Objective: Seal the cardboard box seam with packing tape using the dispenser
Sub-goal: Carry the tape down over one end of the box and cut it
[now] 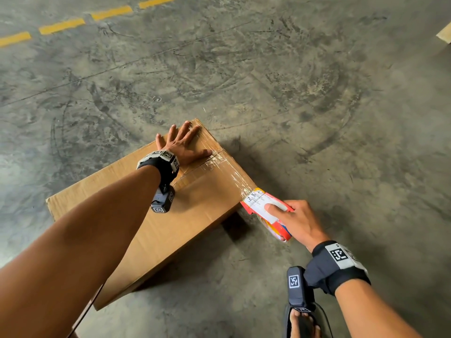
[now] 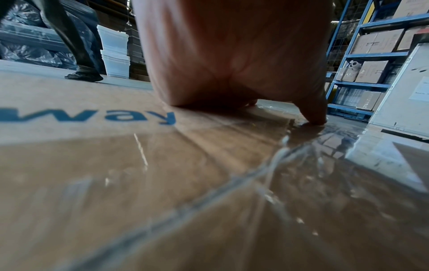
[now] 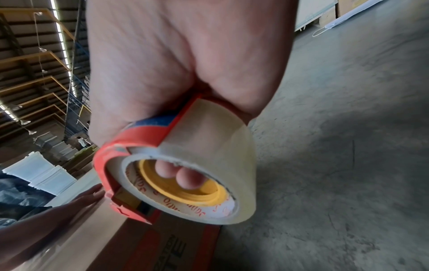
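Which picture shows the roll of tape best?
The right wrist view: the roll fills the frame, its yellow core and the fingers through it plain. The head view shows only an edge of it under the right hand. The left wrist view misses it.

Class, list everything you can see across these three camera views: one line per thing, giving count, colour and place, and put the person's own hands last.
Cardboard box: one, brown, on the concrete floor.
Clear tape: one strip, shiny, across the box top to its right edge.
Tape dispenser: one, red with a pale roll, at the box's right edge.
Floor line: yellow dashes, far left.
Shelving: blue, holding brown cartons, right in the left wrist view.
Bystander's leg: one, dark, beyond the box.
Left hand: flat, fingers spread, pressing the box top.
Right hand: grips the dispenser.
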A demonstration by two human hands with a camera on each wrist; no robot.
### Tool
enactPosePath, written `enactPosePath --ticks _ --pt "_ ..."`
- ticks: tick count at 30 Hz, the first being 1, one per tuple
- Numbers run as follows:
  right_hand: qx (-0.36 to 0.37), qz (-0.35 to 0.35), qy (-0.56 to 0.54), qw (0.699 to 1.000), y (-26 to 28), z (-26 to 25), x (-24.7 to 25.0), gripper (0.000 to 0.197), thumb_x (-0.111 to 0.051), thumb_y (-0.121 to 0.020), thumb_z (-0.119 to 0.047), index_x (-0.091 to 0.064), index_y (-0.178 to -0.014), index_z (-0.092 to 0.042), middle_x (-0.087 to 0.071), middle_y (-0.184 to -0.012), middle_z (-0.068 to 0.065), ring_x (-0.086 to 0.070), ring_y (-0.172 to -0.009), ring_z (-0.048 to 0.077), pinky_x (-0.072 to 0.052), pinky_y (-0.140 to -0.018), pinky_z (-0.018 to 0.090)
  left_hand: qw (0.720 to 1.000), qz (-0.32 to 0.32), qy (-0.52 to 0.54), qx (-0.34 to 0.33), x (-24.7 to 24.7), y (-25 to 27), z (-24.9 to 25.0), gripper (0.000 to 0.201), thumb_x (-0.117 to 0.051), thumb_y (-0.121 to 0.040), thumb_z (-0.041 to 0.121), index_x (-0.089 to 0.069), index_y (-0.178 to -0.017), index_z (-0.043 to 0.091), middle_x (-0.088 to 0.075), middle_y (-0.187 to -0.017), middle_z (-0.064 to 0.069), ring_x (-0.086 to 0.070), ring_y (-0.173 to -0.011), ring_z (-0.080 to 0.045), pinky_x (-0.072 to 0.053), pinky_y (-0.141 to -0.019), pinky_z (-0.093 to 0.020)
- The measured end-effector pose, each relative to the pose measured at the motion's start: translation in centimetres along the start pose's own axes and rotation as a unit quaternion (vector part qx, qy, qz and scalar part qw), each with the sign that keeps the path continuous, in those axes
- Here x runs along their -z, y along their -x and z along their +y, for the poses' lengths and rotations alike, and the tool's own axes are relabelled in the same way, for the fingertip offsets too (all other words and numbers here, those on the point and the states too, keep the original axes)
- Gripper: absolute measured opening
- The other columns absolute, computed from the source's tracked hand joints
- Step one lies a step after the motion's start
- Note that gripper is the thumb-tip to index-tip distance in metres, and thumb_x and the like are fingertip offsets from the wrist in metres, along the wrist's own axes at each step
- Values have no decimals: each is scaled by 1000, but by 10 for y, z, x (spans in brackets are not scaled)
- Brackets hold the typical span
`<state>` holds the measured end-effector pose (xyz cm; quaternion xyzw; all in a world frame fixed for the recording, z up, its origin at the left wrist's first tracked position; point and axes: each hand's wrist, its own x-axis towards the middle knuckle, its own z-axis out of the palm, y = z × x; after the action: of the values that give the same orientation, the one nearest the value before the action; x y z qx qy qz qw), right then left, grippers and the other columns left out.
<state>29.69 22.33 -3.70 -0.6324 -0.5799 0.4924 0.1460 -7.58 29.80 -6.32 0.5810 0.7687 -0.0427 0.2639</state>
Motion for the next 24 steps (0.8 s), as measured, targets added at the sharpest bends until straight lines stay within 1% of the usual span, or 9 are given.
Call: enactPosePath --ticks 2,6,9,10,13,16,19,22,24 --pt "2 -1 -4 1000 1 -1 -1 53 -73 -70 -54 -71 -76 -2 -59 -56 -1 -49 -52 13 -40 -53 28 1000 2 -4 0 0 0 0 112 -24 -56 106 11 -150 56 19 -164 19 18 -152 -25 9 -115 -69" --pt "9 3 4 1000 0 1 -4 35 -79 -85 -36 -74 -78 -2 -61 -52 -7 -51 -43 8 -41 -45 21 1000 -9 -15 -4 3 4 4 119 -24 -52 109 15 -150 54 23 -163 16 22 -151 -27 11 -113 -71" --pt "14 5 0 1000 -1 4 -4 40 -78 -81 -42 -73 -76 -3 -58 -52 -6 -49 -46 11 -40 -47 24 998 -20 -55 -22 2 13 11 134 -28 -45 110 24 -150 46 33 -160 9 29 -148 -32 17 -106 -76" --pt "13 6 2 1000 -1 6 -4 41 -77 -79 -46 -73 -75 -5 -58 -53 -5 -49 -47 12 -40 -49 26 996 -16 -79 -47 1 17 15 137 -29 -45 110 25 -151 42 34 -159 7 29 -148 -33 18 -104 -77" --pt "7 15 -10 1000 0 9 -6 33 -78 -82 -40 -74 -72 -9 -60 -52 -6 -50 -45 11 -42 -49 27 971 -3 -158 -177 -15 32 28 143 -33 -50 108 22 -155 27 30 -161 -6 24 -150 -34 9 -112 -74" --pt "6 22 -18 1000 2 9 -8 31 -80 -83 -38 -74 -68 -12 -59 -50 -6 -50 -43 12 -41 -47 25 950 8 -201 -240 -35 49 35 149 -33 -50 107 17 -157 16 25 -163 -10 23 -150 -30 9 -117 -66" --pt "6 25 -22 999 3 10 -8 30 -80 -86 -34 -72 -66 -12 -60 -47 -10 -50 -40 5 -40 -46 23 937 5 -209 -279 -40 56 39 135 -31 -63 102 18 -156 18 25 -163 -8 25 -149 -29 10 -118 -64" --pt "12 25 -29 999 3 9 -9 28 -80 -86 -34 -72 -65 -18 -62 -48 -12 -53 -43 5 -42 -48 22 909 -12 -222 -353 -45 63 41 99 -25 -89 80 16 -157 21 22 -165 -5 22 -151 -29 3 -119 -64" --pt "11 22 -44 999 2 10 -10 29 -80 -86 -32 -72 -62 -19 -62 -48 -11 -53 -42 5 -42 -49 24 894 -21 -227 -385 -53 69 43 80 -21 -100 64 15 -157 22 22 -165 -3 21 -151 -29 2 -120 -61"
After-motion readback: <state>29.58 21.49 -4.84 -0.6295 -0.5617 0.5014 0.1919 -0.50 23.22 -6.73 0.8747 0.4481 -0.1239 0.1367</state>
